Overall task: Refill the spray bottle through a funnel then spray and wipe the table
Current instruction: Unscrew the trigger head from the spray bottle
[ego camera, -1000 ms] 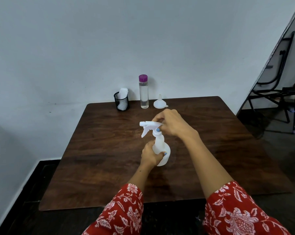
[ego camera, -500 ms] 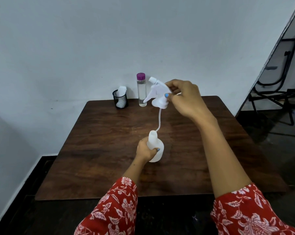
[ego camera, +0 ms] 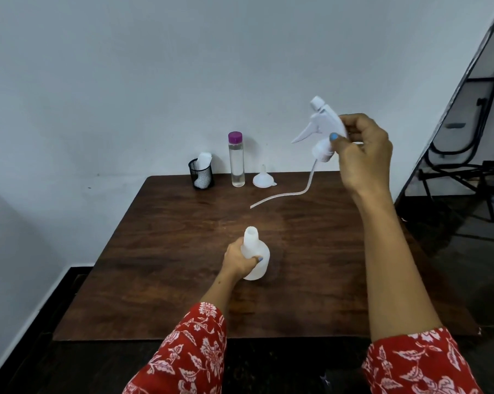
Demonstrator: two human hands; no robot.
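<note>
dark wooden worktop (ego camera: 311, 274) unwiped: left hand (ego camera: 238, 261) grips opened spray bottle (ego camera: 255, 258), right hand (ego camera: 363, 155) pinches removed trigger head (ego camera: 321, 129); funnel (ego camera: 263, 179) unused.

Plain pale wall (ego camera: 154, 66) behind dark wood table (ego camera: 183, 294). Dark floor (ego camera: 467, 265), white skirting at left. Black metal folding chair (ego camera: 467, 155) at right.

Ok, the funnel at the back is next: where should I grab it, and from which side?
Pinch the funnel by its narrow spout, coming straight down from above. It sits upside down on the table, wide mouth flat and spout pointing up, so the spout is likely the easiest grip. The purple-capped bottle stands close on its left; approach from the right.
</note>
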